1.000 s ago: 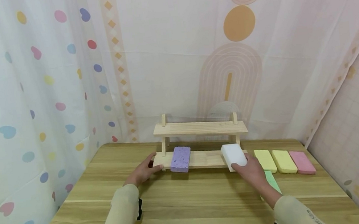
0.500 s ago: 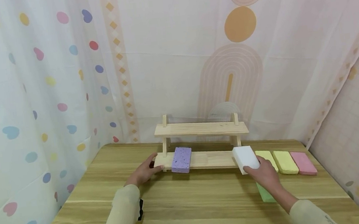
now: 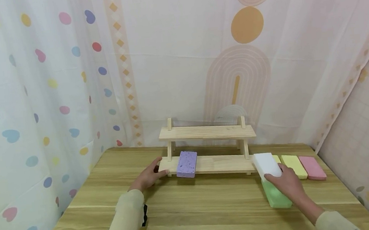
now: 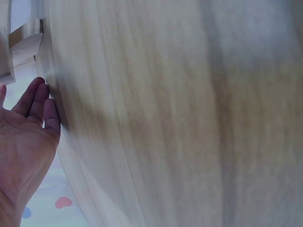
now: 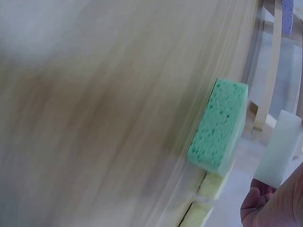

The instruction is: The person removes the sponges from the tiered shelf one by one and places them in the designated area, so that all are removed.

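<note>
My left hand point(image 3: 146, 176) grips the left end of a two-tier wooden shelf point(image 3: 225, 163), thumb at its front edge. In the left wrist view several fingers extend beside the tabletop. A speckled purple sponge point(image 3: 187, 164) lies on the lower tier, near its left end. Past the shelf's right end, my right hand point(image 3: 290, 182) holds a white sponge point(image 3: 266, 164) between thumb and fingers. The white sponge point(image 5: 279, 149) appears raised and apart from the green sponge point(image 5: 218, 124) in the right wrist view. From the head camera it overlaps the green sponge's far end.
To the right of the shelf, yellow sponges and a pink sponge point(image 3: 312, 167) lie in a row on the wooden table point(image 3: 194, 211). The white sponge partly hides the nearest yellow one. A patterned curtain point(image 3: 173, 75) hangs behind the table and along its sides.
My right hand has carried the white sponge rightward and slightly nearer, from over the lower tier to beyond the shelf's right end. My left hand and the purple sponge have stayed put.
</note>
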### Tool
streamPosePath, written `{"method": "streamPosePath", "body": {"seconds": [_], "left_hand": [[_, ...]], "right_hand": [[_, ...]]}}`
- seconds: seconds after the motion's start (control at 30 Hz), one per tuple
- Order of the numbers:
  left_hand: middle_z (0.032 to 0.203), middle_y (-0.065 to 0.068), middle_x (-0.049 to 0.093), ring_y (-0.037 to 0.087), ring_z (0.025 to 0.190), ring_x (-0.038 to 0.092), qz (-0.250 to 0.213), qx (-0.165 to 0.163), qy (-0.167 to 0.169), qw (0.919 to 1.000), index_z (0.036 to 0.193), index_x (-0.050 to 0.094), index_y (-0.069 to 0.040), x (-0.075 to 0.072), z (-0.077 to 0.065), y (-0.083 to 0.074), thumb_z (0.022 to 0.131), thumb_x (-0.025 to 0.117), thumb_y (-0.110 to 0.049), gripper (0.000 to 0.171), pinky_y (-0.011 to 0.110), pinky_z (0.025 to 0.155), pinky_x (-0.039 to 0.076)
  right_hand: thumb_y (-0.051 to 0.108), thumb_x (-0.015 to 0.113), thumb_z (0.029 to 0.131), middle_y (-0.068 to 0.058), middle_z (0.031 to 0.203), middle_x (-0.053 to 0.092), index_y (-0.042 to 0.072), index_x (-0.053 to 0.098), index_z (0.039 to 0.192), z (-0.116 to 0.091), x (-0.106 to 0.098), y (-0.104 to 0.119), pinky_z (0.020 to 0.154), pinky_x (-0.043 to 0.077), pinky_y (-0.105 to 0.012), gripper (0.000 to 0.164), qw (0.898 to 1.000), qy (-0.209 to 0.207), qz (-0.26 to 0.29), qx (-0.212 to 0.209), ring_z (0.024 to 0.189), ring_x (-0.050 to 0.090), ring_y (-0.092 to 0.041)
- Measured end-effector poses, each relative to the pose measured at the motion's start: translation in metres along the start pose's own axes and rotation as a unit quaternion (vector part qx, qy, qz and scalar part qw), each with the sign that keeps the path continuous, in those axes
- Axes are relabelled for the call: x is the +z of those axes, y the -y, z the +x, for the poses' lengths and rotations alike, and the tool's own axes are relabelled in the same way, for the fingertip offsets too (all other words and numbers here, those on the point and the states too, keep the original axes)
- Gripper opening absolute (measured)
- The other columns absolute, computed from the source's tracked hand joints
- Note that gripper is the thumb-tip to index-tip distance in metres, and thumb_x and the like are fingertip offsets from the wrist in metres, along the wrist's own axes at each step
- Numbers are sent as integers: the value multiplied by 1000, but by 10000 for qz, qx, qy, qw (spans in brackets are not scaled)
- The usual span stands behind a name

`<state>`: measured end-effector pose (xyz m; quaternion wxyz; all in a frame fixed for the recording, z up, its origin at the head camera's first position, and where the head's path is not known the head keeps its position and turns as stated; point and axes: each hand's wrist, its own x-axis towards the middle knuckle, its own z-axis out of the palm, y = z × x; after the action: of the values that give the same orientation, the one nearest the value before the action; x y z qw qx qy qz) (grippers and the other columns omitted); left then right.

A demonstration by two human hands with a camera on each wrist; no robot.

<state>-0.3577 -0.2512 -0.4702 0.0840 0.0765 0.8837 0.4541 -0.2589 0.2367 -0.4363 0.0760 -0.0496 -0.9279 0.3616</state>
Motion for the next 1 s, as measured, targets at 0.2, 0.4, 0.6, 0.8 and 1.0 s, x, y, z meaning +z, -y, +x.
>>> {"method": "streamPosePath", "body": {"seconds": [0.2,0.4,0.6,0.8,1.0], "left_hand": [[144,25,45,37,128,48,55,52,-21,10000,159,18,-10,1,0,-1,96,65,-45,86,55,105,38],[143,25,46,36,127,48,56,88,-17,9999,159,17,-9,2,1,-2,96,64,-44,86,54,105,38],[145,27,43,38,130,46,52,90,-42,9999,159,17,-9,2,0,-3,97,64,-43,85,55,106,36],[145,27,44,38,129,47,45,87,-39,9999,159,17,-10,2,0,-3,97,64,-43,84,55,105,37],[144,26,45,38,129,47,51,47,8,10000,159,17,-10,2,-1,-2,96,64,-44,85,54,104,38]], "right_hand": [[40,66,93,-40,132,49,-19,36,141,-5,-13,-15,90,47,-56,81,9997,97,-133,190,114,54,-48],[37,65,93,-42,132,46,-22,36,137,-11,-25,-29,92,45,-58,79,9991,2,-355,214,115,52,-51],[37,66,93,-43,130,47,-23,38,133,-18,-36,-44,92,43,-59,77,9984,51,-494,271,114,51,-53],[39,64,94,-43,128,47,-22,37,134,-26,-45,-58,89,44,-58,78,9972,147,-594,432,111,52,-52],[36,67,92,-36,114,59,-20,46,127,-30,-50,-70,76,47,-44,69,9973,140,-645,309,96,59,-38]]}}
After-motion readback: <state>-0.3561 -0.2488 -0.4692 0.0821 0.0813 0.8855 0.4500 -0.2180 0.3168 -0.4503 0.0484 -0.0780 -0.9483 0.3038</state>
